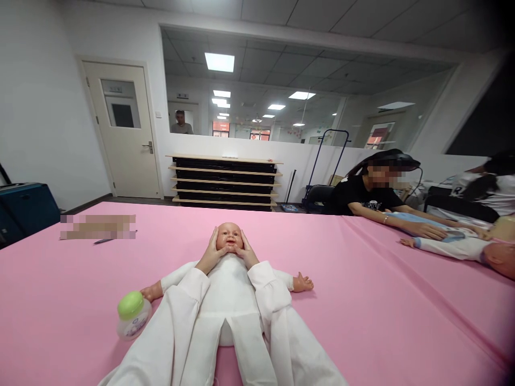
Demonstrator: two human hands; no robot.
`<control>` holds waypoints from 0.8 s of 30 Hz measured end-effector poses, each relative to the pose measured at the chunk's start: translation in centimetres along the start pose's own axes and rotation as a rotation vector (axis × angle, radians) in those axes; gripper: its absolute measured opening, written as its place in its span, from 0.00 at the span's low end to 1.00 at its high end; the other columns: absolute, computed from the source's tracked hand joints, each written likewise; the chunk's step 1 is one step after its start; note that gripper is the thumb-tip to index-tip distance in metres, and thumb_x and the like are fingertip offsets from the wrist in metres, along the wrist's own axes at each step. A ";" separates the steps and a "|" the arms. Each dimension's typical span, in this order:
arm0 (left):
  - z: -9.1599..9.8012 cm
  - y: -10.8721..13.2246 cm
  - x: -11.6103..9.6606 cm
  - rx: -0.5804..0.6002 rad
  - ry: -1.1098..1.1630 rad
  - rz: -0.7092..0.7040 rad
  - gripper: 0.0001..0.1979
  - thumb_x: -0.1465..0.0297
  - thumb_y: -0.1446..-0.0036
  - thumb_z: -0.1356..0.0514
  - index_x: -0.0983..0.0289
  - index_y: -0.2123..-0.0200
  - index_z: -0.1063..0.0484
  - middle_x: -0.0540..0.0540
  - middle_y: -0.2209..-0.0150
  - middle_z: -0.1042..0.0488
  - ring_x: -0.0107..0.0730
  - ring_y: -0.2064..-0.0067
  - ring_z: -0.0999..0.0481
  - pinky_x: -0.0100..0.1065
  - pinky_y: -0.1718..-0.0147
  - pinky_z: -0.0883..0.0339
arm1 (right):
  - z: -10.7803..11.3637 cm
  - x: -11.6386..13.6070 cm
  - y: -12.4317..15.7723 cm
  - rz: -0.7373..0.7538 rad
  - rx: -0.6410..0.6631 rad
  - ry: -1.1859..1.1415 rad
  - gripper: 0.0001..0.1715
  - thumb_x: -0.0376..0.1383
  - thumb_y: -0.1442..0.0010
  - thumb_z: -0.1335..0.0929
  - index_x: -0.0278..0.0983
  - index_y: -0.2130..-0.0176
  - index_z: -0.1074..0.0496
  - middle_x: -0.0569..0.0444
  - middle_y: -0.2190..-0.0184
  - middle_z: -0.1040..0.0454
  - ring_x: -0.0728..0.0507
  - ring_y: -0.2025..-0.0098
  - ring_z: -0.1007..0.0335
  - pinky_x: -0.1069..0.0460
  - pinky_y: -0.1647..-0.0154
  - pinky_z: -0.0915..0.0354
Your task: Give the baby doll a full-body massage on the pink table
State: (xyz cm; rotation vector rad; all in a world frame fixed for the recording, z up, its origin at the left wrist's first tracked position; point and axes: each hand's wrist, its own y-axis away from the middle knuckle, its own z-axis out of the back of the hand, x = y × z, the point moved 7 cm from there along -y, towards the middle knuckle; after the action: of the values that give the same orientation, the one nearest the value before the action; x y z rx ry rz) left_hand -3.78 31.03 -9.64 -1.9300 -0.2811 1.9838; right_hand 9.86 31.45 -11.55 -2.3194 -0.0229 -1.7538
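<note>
A baby doll (230,284) in white clothes lies on its back on the pink table (362,300), head pointing away from me. My left hand (211,251) lies flat against the left side of the doll's head (229,237), fingers stretched along its cheek. My right hand (246,251) presses the other cheek the same way. Both my arms are in white sleeves. A small bottle with a green cap (132,315) stands by the doll's outstretched arm, left of my left sleeve.
At the right, a person in black (362,195) bends over a second doll (454,244) on the same table, and another person sits beyond. A pen (103,241) lies at the far left. Low shelves (225,179) and a door (124,128) stand behind.
</note>
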 end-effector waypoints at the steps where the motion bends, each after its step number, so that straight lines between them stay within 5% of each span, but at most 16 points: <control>1: 0.1 0.0 0.1 0.010 0.015 0.006 0.47 0.54 0.54 0.38 0.65 0.37 0.57 0.61 0.34 0.62 0.45 0.34 0.60 0.41 0.38 0.60 | 0.0 0.0 0.0 -0.003 0.005 -0.010 0.64 0.47 0.59 0.26 0.38 0.35 0.62 0.47 0.36 0.57 0.37 0.39 0.47 0.43 0.41 0.43; 4: 0.1 0.0 0.3 0.020 0.035 0.012 0.47 0.54 0.54 0.38 0.64 0.37 0.57 0.60 0.34 0.61 0.45 0.35 0.60 0.42 0.38 0.59 | 0.1 0.0 -0.1 0.009 -0.001 -0.013 0.60 0.49 0.56 0.28 0.38 0.35 0.60 0.48 0.36 0.57 0.38 0.39 0.48 0.43 0.41 0.43; 8: 0.0 0.0 0.3 -0.016 0.021 -0.004 0.56 0.60 0.64 0.30 0.64 0.37 0.59 0.60 0.34 0.63 0.44 0.34 0.64 0.40 0.38 0.64 | 0.5 0.1 -0.1 0.041 -0.038 0.025 0.65 0.40 0.64 0.23 0.39 0.36 0.56 0.51 0.36 0.60 0.38 0.36 0.58 0.44 0.38 0.49; 15: 0.1 0.0 0.4 0.032 0.103 0.053 0.41 0.58 0.50 0.41 0.62 0.37 0.55 0.58 0.34 0.61 0.44 0.35 0.55 0.41 0.40 0.51 | 0.3 -0.1 -0.4 0.074 -0.036 -0.026 0.53 0.54 0.53 0.32 0.38 0.37 0.54 0.47 0.37 0.53 0.37 0.40 0.47 0.42 0.41 0.44; 21: 0.0 -0.1 0.1 -0.015 0.048 0.024 0.53 0.61 0.61 0.32 0.62 0.37 0.59 0.57 0.34 0.63 0.41 0.34 0.65 0.40 0.37 0.67 | 0.8 0.1 -0.4 0.070 -0.054 0.031 0.61 0.40 0.63 0.23 0.40 0.37 0.53 0.51 0.37 0.55 0.38 0.37 0.55 0.43 0.38 0.49; 24: -0.1 0.0 0.2 0.010 0.063 0.044 0.50 0.60 0.58 0.34 0.63 0.36 0.59 0.58 0.34 0.63 0.41 0.34 0.62 0.39 0.38 0.62 | 0.6 -0.1 -0.4 0.046 -0.032 0.001 0.60 0.43 0.61 0.25 0.41 0.36 0.55 0.50 0.37 0.54 0.38 0.39 0.49 0.42 0.41 0.44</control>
State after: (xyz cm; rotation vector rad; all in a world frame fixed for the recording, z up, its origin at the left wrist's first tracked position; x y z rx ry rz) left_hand -3.72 31.13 -9.82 -2.0042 -0.2140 1.9439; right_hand 10.29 31.96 -11.73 -2.3224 0.0582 -1.7457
